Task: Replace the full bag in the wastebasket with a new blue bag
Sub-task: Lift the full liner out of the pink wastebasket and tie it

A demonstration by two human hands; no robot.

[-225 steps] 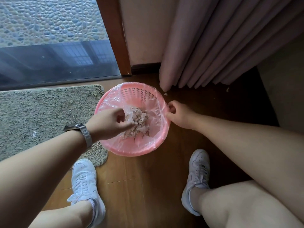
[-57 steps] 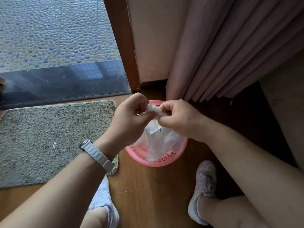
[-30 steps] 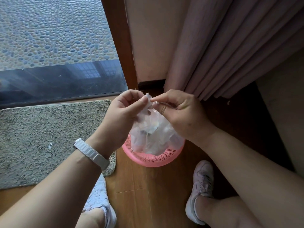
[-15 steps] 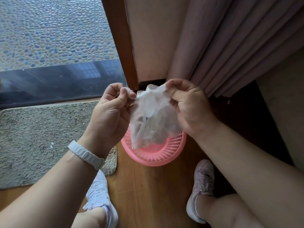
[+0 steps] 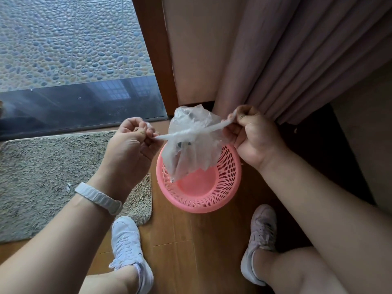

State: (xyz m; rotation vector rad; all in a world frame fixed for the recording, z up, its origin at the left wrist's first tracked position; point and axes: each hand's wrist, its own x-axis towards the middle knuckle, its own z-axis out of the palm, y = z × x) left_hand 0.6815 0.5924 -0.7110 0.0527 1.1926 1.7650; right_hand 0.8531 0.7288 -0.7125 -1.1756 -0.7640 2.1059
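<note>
A pink perforated wastebasket (image 5: 224, 187) stands on the wooden floor, and its bare pink bottom shows. Above it hangs the full clear plastic bag (image 5: 191, 153), lifted out of the basket, with dark scraps dimly visible inside. My left hand (image 5: 132, 149) pinches one twisted end of the bag's top at the left. My right hand (image 5: 252, 134) pinches the other twisted end at the right. The two ends are stretched apart in a taut strip across the bag's neck. No blue bag is in view.
A grey shaggy mat (image 5: 53, 181) lies on the floor to the left. Pink curtains (image 5: 286, 66) hang behind the basket at the right, beside a wooden door frame (image 5: 152, 54) and a glass pane. My two white shoes (image 5: 127, 247) are near the bottom.
The bag has risen out of the basket. My hands have moved apart, pulling the bag's twisted ends sideways into a tight strip; half a second ago they held the crumpled top closer together.
</note>
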